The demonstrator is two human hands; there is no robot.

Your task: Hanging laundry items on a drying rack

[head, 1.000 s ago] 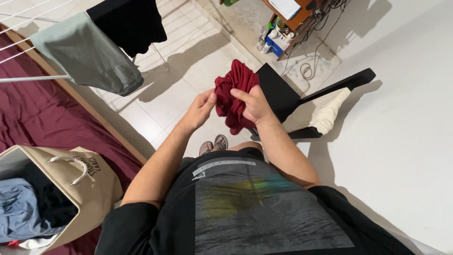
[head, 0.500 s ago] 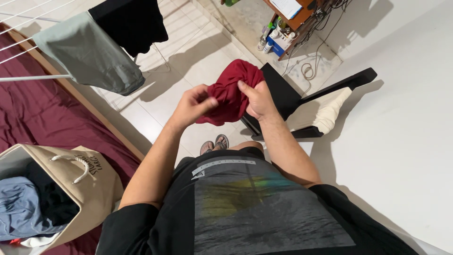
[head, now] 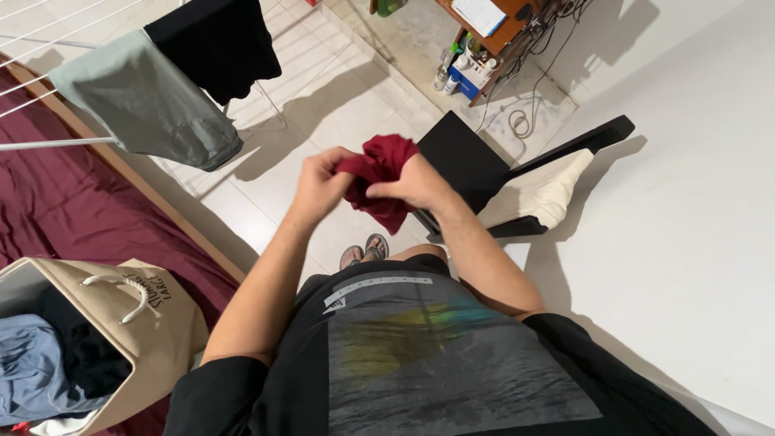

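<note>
Overhead, a drying rack (head: 48,145) carries grey and black clothes; below it a laundry bag (head: 153,323) sits. Right of the rack, the left hand (head: 319,184) and right hand (head: 416,182) pinch a bunched red garment (head: 383,173), seemingly mid-straightening.

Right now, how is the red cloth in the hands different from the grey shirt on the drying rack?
The red cloth is dark red; the grey shirt is pale grey-green. The red cloth is bunched up between the left hand and right hand, while the grey shirt hangs spread flat over the drying rack. Bunched like that, the red cloth looks smaller than the grey shirt. Both are soft fabric.
</note>
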